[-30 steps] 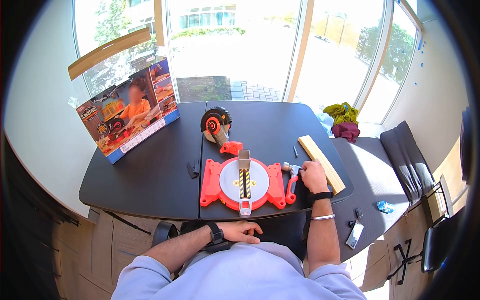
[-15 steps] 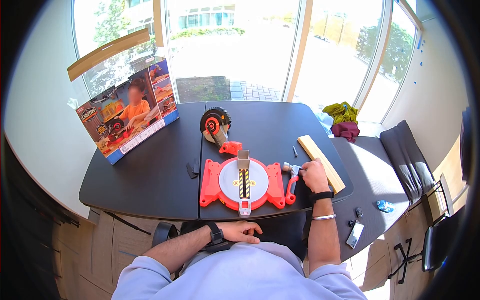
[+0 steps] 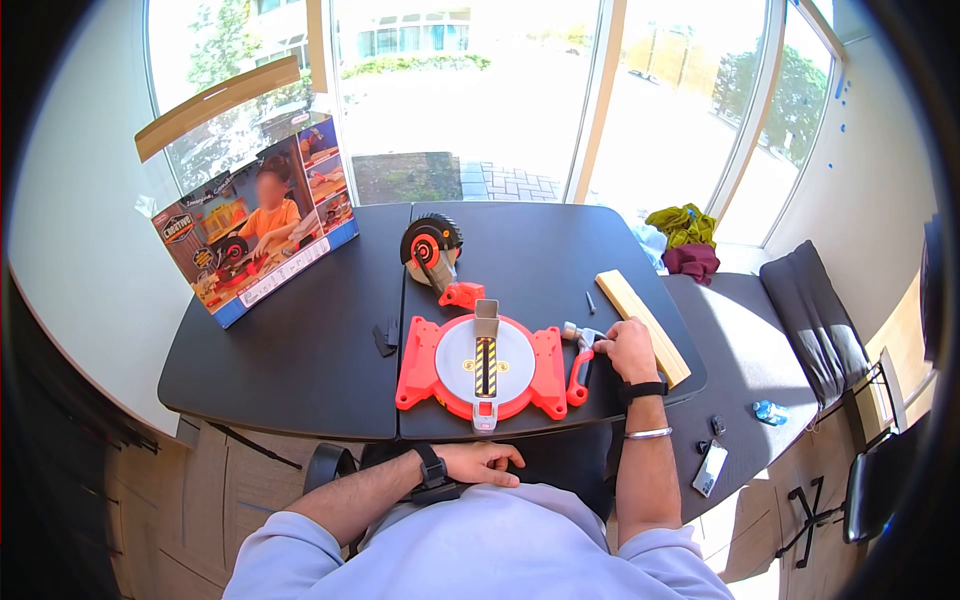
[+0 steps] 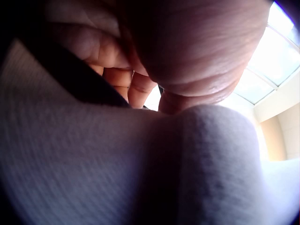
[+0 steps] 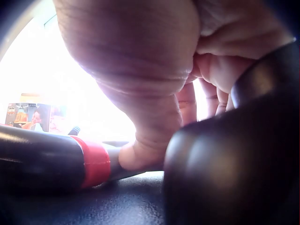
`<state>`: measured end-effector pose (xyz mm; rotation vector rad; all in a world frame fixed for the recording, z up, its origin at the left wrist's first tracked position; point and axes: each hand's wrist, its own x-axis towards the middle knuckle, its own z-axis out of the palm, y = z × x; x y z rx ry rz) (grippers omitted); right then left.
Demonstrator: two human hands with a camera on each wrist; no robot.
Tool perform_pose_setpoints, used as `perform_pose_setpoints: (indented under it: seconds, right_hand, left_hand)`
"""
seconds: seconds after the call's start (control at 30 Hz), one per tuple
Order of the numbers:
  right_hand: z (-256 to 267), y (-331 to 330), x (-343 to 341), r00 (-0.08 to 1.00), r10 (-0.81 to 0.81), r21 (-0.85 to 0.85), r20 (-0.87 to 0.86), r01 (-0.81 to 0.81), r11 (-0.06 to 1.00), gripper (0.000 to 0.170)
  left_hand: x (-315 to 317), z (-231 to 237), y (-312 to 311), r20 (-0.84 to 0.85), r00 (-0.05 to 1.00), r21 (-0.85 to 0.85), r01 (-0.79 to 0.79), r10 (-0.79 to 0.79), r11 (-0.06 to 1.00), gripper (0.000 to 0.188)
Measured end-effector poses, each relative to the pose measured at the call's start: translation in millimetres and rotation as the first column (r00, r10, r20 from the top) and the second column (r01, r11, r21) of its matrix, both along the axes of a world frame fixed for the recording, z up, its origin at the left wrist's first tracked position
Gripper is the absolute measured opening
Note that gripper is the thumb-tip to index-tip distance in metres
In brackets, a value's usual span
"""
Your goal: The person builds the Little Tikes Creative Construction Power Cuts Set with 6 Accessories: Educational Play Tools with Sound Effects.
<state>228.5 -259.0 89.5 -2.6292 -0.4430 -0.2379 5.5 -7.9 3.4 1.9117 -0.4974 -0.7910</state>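
A person in a pale shirt sits at a dark tabletop [image 3: 300,370], seen from above. The right arm reaches almost straight forward, a black strap [image 3: 643,391] round its wrist and a silver bracelet [image 3: 648,434] below it. The right hand [image 3: 630,350] comes down over a red-handled toy hammer [image 3: 579,368], back of the hand uppermost. Its grip is a pinch on the hammer's neck: the right wrist view shows the thumb tip pressed to the grey part just past a red band (the other fingertips are hidden there). The hammer lies on the tabletop, head pointing away from the person, just beside the right end of a red saw base [image 3: 512,385] with a grey disc.

The left forearm bends across the body. The left hand [image 3: 485,463] rests low against the shirt, just short of the tabletop's near edge, fingers loosely extended to the right; its grip is relaxed and holds nothing.

To the right of the right hand lies a wooden plank [image 3: 643,330], set at a slant. A small grey screw [image 3: 591,303] lies beyond the hammer's head.
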Motion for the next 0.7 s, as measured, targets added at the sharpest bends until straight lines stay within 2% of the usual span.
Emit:
perform_pose_setpoints:
  seconds: [0.43,0.7]
  right_hand:
    - [-1.8,-5.7,1.7,0.998,0.039,0.005,-0.048,-0.039,0.999,0.03]
    - [-4.5,-2.9,1.2,0.998,0.047,0.022,0.03,-0.047,0.999,0.022]
  left_hand:
    - [-2.0,-0.2,-2.7,0.038,0.999,0.01,0.003,-0.003,1.0,0.073]
    - [-2.1,2.8,-2.8,0.003,1.0,0.001,0.0,0.0,1.0,0.073]
